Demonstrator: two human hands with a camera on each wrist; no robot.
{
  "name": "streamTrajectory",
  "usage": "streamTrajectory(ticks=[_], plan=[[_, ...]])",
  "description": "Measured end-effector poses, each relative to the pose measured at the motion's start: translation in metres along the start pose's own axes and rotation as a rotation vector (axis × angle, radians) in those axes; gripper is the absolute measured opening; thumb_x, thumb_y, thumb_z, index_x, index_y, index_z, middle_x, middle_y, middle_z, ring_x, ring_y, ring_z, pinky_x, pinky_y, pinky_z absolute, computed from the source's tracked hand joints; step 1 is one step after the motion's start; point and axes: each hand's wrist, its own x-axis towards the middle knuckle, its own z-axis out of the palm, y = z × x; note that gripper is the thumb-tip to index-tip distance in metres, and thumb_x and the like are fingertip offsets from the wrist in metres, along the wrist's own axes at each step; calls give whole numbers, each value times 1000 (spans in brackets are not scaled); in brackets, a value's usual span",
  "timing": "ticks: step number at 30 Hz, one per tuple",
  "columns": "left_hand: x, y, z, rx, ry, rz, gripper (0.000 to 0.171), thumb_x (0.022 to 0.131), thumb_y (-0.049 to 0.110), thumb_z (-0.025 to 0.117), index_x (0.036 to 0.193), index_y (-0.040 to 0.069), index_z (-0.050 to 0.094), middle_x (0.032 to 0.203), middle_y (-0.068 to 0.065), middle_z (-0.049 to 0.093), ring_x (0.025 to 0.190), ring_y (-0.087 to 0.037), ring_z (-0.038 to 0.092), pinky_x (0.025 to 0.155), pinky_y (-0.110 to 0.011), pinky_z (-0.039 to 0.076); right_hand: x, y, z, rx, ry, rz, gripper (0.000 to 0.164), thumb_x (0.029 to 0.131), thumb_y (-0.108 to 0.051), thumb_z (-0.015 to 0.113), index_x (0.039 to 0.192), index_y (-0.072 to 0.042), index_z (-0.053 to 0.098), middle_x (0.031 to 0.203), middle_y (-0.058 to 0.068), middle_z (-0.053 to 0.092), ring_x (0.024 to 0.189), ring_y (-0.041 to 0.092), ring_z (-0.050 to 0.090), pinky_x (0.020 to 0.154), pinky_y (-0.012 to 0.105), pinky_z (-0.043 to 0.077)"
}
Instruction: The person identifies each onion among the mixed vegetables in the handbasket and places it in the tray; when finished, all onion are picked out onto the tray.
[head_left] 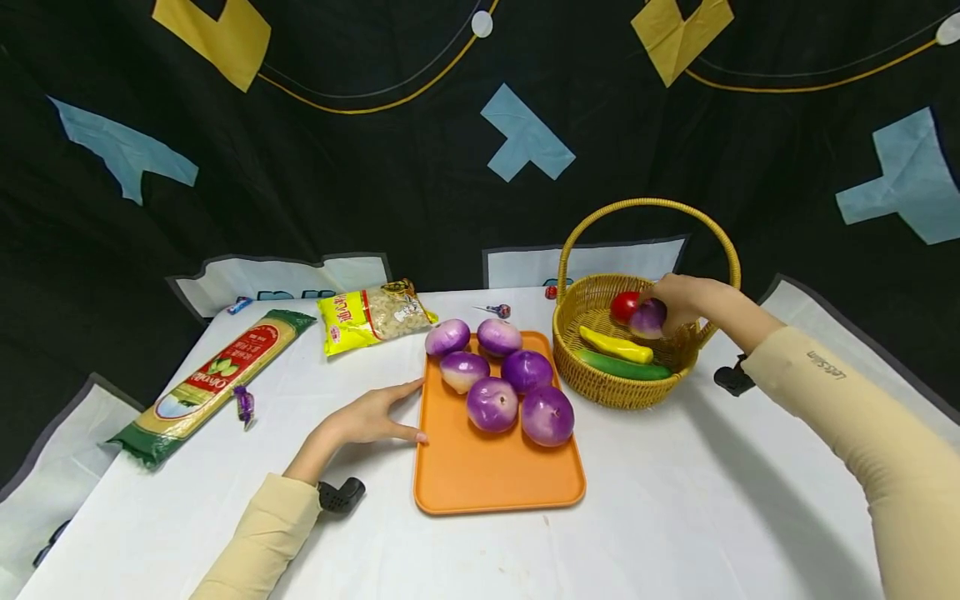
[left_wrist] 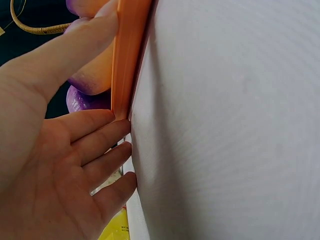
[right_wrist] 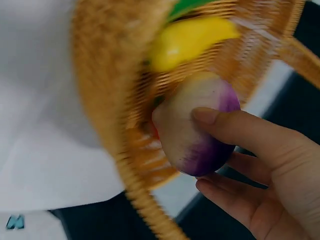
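My right hand (head_left: 678,304) grips a purple-and-white onion (right_wrist: 200,125) inside the wicker basket (head_left: 615,393), thumb on its pale side and fingers round the purple one. Close beside that onion is a red tomato (head_left: 624,307). A yellow pepper (head_left: 617,344) and a green cucumber (head_left: 622,367) lie at the basket's front. My left hand (head_left: 371,417) is at the left edge of an orange tray (head_left: 498,479); its thumb and fingertips touch the rim, fingers spread. Several purple onions (head_left: 492,405) sit on the far half of the tray.
A yellow snack bag (head_left: 375,317) lies behind the tray on the left, and a long green-and-red package (head_left: 213,383) is at far left. Small wrapped candies (head_left: 244,406) and a lollipop (head_left: 498,311) are scattered about. The basket's tall handle (head_left: 651,202) arches up near my right wrist.
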Motion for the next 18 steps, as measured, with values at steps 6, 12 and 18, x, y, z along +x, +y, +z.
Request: streamTrajectory(ticks=[6,12,18], plan=[[1,1,-3,9,-7,-2,98,77,47,79,149,1,32,150,-24,34,137,-41,31,113,-53,26,-24,-27,-8,83,150,-69,56,77,-9,81,128,-3,60,112,16,66,99,31,62,86,50,55],[1,1,-3,0,-8,-16,98,77,46,79,149,1,32,150,-23,34,137,-41,31,113,-53,26,-44,-73,-5,84,320,-225,60,75,-8,83,130,-5,59,123,17,62,110,37,60,89,49,54],[0,1,0,-4,-6,-24,98,76,46,79,149,1,31,150,-24,33,137,-43,30,113,-54,25,-57,-124,17,140,448,-322,63,77,-15,83,134,-12,57,134,13,56,120,35,54,89,46,55]])
